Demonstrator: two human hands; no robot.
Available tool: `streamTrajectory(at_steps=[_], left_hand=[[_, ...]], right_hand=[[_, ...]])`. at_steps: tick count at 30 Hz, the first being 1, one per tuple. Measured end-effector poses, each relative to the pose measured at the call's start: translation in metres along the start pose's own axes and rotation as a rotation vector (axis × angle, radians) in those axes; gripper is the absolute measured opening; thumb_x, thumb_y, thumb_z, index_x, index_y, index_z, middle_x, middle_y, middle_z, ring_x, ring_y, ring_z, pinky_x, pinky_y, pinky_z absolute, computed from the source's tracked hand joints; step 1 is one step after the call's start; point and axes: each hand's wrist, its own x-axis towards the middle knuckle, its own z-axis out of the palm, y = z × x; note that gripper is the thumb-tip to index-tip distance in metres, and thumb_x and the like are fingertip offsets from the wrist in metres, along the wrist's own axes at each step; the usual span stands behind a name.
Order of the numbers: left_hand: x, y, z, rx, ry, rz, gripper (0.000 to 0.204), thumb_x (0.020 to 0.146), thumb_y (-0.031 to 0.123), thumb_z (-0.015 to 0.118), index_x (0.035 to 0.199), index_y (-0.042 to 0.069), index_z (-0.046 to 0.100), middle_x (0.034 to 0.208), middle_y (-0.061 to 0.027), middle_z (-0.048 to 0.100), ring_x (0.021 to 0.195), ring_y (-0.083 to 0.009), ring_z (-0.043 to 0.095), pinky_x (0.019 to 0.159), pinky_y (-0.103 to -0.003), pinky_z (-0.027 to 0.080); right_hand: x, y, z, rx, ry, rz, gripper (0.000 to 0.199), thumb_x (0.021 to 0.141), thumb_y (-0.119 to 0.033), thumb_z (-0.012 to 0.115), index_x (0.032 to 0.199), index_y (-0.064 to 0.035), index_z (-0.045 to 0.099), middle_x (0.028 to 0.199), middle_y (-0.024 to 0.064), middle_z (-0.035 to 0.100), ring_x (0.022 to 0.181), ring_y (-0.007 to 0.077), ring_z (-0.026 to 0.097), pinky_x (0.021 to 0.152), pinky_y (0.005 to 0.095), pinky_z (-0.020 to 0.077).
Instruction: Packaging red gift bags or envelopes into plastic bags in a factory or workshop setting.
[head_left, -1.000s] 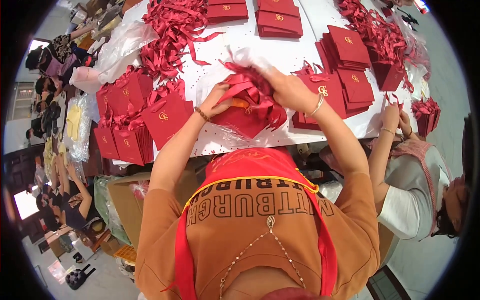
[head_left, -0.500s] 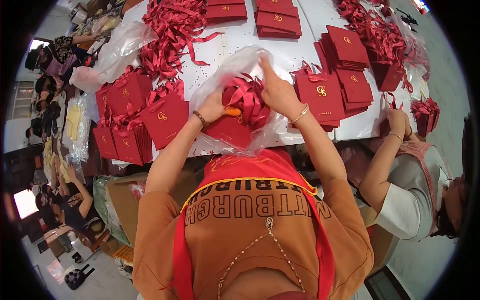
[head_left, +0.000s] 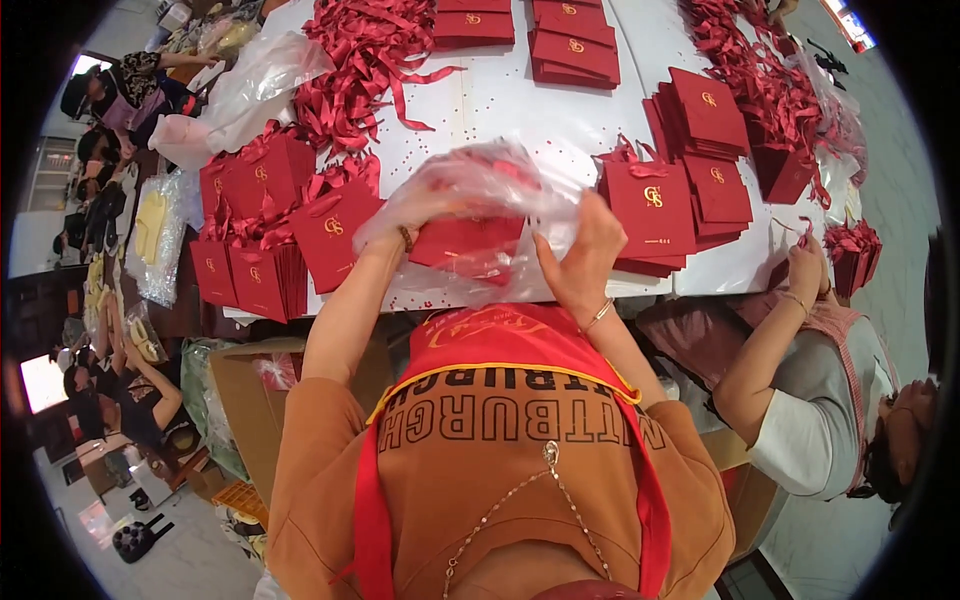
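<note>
above the white table (head_left: 500, 95), both hands' fingers (head_left: 590, 215) grip a clear plastic bag (head_left: 480, 180).

Two hands on one clear plastic bag (head_left: 480, 185), one red ribbon pile (head_left: 365, 60), one cardboard box (head_left: 250, 400), stacked red gift bags (head_left: 700, 130) too many to count

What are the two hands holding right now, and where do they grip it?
Both hold a clear plastic bag with a red gift bag inside: left hand at its left side, right hand at its right edge.
</note>
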Motion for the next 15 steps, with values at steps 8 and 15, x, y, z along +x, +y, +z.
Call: streamTrajectory(at_steps=[8,15], left_hand=[[0.006,-0.022,-0.003,-0.157,0.343,-0.352,0.047,0.071,0.005,0.068,0.115,0.004,0.053,0.107,-0.0054,0.06,0.095,-0.0174,0.057,0.085,-0.032,0.045],[0.017,-0.009,0.004,-0.283,0.369,-0.428,0.038,0.071,0.002,0.064,0.108,0.003,0.056,0.1,-0.0072,0.062,0.086,-0.0206,0.06,0.076,-0.034,0.049]], right_hand=[[0.0,0.002,0.012,0.199,-0.075,-0.135,0.051,0.063,-0.004,0.058,0.113,-0.0036,0.047,0.108,0.0162,0.045,0.101,0.0319,0.045,0.086,0.0393,0.0368],[0.0,-0.047,0.003,-0.063,-0.584,-0.681,0.034,0.068,-0.025,0.057,0.091,-0.0006,0.062,0.125,0.0135,0.043,0.127,0.0282,0.027,0.109,0.0459,0.0117]])
